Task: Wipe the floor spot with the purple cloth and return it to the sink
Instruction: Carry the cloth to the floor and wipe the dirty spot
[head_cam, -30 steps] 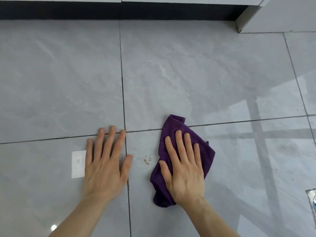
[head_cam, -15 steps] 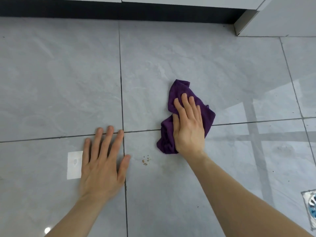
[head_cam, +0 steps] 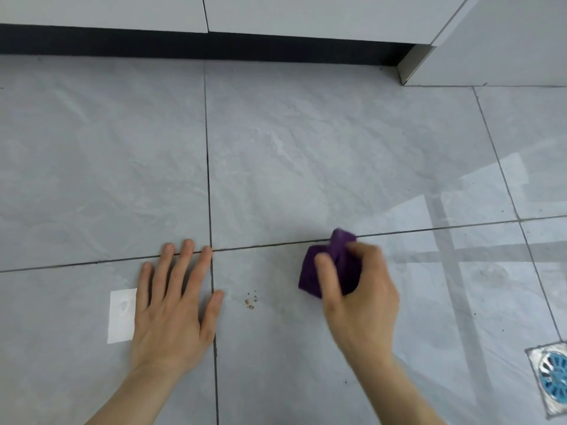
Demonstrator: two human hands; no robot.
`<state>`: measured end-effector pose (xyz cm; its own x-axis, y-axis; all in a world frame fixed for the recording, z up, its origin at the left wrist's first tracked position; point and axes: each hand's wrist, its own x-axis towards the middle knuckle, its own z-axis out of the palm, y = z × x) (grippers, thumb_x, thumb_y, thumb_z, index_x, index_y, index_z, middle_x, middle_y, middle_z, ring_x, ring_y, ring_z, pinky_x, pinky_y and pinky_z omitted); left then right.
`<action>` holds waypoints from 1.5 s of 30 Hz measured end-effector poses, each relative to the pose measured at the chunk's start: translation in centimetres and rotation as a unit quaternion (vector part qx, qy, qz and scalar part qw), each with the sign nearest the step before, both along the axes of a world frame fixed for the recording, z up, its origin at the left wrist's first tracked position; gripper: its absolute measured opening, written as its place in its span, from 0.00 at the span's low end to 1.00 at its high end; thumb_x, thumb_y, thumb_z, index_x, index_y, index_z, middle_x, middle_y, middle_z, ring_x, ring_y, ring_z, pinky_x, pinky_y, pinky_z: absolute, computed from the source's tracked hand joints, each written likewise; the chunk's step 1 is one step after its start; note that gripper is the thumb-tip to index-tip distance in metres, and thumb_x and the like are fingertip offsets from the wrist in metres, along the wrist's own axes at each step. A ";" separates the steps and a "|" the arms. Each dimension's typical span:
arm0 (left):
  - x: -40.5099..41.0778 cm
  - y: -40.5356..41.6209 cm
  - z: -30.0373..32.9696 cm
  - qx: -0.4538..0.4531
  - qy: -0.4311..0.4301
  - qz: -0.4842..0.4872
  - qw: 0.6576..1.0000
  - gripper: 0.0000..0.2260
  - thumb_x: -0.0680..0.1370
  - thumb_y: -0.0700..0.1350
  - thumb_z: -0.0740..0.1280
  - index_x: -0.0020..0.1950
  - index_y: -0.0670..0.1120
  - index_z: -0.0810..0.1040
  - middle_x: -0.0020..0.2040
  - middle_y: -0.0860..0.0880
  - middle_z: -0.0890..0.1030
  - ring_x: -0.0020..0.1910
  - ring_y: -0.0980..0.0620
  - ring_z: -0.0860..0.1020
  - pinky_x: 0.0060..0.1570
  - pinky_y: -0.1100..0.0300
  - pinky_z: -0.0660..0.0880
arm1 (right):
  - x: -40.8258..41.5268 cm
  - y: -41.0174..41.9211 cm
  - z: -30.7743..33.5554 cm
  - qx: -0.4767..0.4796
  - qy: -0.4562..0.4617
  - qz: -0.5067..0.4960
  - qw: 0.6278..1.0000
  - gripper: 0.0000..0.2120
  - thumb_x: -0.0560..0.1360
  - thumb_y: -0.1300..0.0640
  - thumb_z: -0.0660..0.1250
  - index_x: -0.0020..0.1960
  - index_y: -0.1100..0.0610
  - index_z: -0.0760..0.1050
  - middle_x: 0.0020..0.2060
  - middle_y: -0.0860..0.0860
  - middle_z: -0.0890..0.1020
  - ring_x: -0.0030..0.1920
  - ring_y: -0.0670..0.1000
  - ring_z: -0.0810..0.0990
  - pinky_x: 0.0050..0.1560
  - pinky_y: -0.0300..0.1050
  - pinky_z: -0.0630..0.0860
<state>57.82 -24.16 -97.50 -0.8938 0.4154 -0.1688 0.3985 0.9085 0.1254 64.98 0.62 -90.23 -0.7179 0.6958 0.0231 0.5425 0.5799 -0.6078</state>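
Observation:
My right hand (head_cam: 359,289) is closed around the bunched purple cloth (head_cam: 313,271), which sits low over the grey floor tile just below a grout line. Most of the cloth is gathered in my fingers; one corner pokes up above them. A small cluster of brown crumbs, the floor spot (head_cam: 251,300), lies between my two hands, left of the cloth and apart from it. My left hand (head_cam: 175,305) rests flat on the floor with fingers spread, its thumb close to the crumbs. No sink is in view.
White cabinet fronts with a dark toe-kick (head_cam: 199,46) run along the far edge. A metal floor drain with a blue grate (head_cam: 552,381) sits at the lower right. A bright rectangular light reflection (head_cam: 121,315) lies on the floor beside my left hand.
My right hand slid the flattened cloth away across the grout line, then pulled back toward me and bunched it into its fingers. My left hand stayed planted.

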 end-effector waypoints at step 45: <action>-0.4 -0.2 0.0 -0.001 -0.007 -0.014 1.000 0.35 0.78 0.54 0.56 0.84 0.53 0.49 0.85 0.47 0.54 0.84 0.44 0.49 0.81 0.38 0.52 | 0.6 -7.6 -7.6 0.160 -0.093 0.377 0.908 0.29 0.83 0.36 0.55 0.81 0.43 0.57 0.83 0.52 0.56 0.83 0.54 0.52 0.80 0.60 0.57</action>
<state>57.46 -24.31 -97.47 -0.8793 0.4403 -0.1816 0.4227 0.8972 0.1283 65.53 -7.00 -97.80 -0.9993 -0.0165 -0.0327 -0.0065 0.9592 -0.2826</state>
